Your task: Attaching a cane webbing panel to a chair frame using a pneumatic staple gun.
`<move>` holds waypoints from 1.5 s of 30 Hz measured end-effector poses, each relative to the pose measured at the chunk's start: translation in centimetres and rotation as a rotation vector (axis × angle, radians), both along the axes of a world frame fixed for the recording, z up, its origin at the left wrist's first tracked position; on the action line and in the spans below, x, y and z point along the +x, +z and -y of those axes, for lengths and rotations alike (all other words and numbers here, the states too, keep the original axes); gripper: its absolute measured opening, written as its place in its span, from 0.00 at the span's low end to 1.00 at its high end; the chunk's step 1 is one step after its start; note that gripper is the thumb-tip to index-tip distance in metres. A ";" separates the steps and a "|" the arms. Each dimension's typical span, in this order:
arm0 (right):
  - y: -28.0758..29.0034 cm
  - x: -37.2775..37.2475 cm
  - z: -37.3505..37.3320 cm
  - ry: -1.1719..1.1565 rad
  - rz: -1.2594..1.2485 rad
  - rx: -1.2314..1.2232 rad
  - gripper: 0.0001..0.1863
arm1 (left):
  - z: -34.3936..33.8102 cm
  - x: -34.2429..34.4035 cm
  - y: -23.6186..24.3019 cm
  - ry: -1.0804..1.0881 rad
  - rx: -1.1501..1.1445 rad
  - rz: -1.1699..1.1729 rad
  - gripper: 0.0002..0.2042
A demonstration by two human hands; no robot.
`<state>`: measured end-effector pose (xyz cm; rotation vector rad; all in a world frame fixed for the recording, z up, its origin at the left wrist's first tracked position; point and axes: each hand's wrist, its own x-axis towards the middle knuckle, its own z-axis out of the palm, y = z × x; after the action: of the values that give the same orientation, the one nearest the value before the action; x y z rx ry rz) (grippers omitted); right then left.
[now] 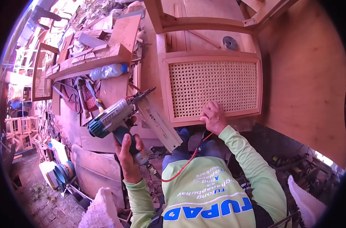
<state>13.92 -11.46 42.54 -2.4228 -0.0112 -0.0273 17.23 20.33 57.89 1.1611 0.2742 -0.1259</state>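
Wd bench (151,62) — cane panel (214,85), gry disc (230,43) + thin strip (204,38) on top.

Counted: two hands (214,117), one nail gun (113,116), one red hose (185,168), two mesh panels (214,87), one blue-capped bottle (108,72), one hammer (82,98), one grey disc (225,40).

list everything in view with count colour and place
nail gun: one, grey and teal, in left hand
hose: one, red, across the shirt
cane panels: two, tan, brown-framed, centre right and far left
wooden frame: one, brown, top
disc: one, grey, upper right
plywood sheet: one, brown, right
bottle: one, clear, blue-capped, upper left
hammer: one, brown-handled, below the bottle
wood scraps: many, brown, upper left
shirt: one, pale green, lower middle
left hand: one, around the gun's grip
right hand: one, on a panel's near edge
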 end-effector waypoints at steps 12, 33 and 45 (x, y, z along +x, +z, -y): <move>0.1 -1.8 5.3 0.266 0.151 -0.105 0.10 | 1.7 0.5 0.4 -0.097 0.107 0.119 0.16; -1.4 -0.3 6.9 0.338 0.023 -0.098 0.15 | 1.7 -6.2 -2.3 -0.022 0.058 -0.016 0.23; 2.9 1.2 8.2 0.274 -0.188 -0.036 0.15 | 1.1 1.2 -6.5 -0.238 0.092 -0.162 0.26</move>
<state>15.16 -19.66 45.48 -2.4294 -0.2585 0.3273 18.43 19.27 51.38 1.2749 0.2863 -0.4217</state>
